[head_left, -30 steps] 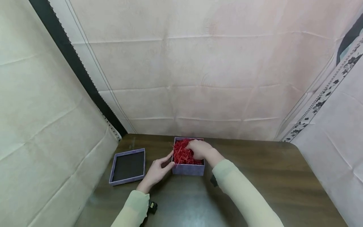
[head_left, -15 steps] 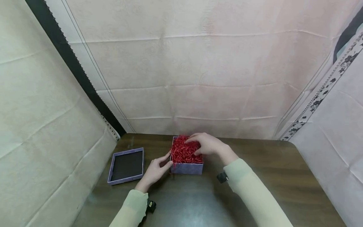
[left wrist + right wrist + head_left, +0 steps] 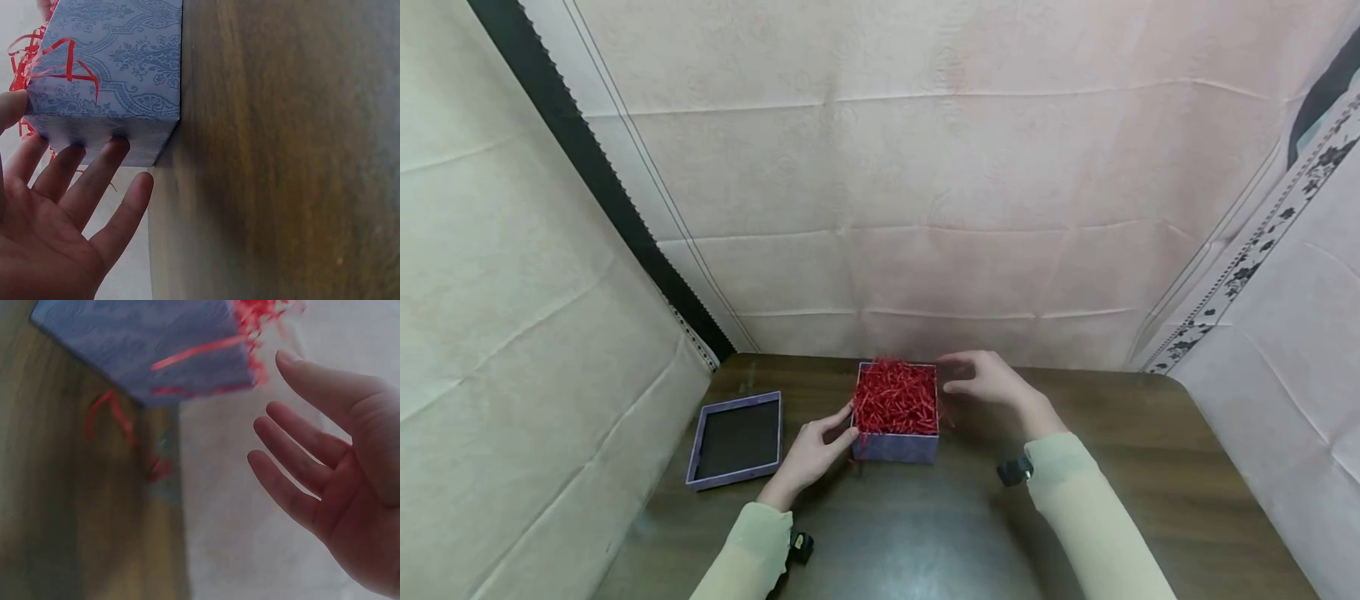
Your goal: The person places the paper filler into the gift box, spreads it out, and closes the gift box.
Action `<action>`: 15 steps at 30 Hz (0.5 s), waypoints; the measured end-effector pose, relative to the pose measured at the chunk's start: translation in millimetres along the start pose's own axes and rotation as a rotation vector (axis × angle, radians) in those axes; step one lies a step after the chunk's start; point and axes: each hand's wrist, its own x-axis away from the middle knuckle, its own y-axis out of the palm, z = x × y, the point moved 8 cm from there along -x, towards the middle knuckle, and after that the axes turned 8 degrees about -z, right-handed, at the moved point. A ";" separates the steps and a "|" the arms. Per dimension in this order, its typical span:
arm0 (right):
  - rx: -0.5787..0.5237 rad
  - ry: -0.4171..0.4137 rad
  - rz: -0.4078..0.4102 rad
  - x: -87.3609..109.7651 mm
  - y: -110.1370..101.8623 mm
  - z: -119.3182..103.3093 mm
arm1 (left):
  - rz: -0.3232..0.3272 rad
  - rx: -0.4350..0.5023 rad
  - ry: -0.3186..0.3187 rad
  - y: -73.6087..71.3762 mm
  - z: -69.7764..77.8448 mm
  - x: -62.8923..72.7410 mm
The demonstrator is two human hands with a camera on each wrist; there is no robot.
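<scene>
A blue-purple patterned gift box (image 3: 895,448) stands without its lid near the table's back edge. Red shredded paper (image 3: 897,398) fills it to the top, and a few strands hang over its sides. My left hand (image 3: 811,457) touches the box's left side; in the left wrist view several straight fingertips (image 3: 117,147) meet the wall, with the thumb at the upper edge. Just right of the box, my right hand (image 3: 988,382) is held apart from it, fingers spread and nothing between them in the right wrist view.
The box lid (image 3: 733,479), dark inside, lies upturned on the wooden table (image 3: 1075,467) to the left. Loose red strands (image 3: 112,415) are by the box's right side. White cloth sheets (image 3: 925,208) hang behind the table and at both sides.
My right hand has come up out of the red shredded paper and moved right, off the box. The paper now sits fuller and more even. My left hand stays at the box.
</scene>
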 end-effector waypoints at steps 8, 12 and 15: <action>-0.022 0.149 0.055 3.3 21.9 62.9 | 0.008 0.008 0.016 -1.4 0.5 -0.6; -0.032 0.202 0.077 2.7 34.6 84.9 | 0.005 0.000 0.009 -0.4 -3.2 -1.1; -0.045 0.228 0.127 1.0 38.7 93.1 | -0.003 0.015 -0.004 0.1 -5.6 -1.1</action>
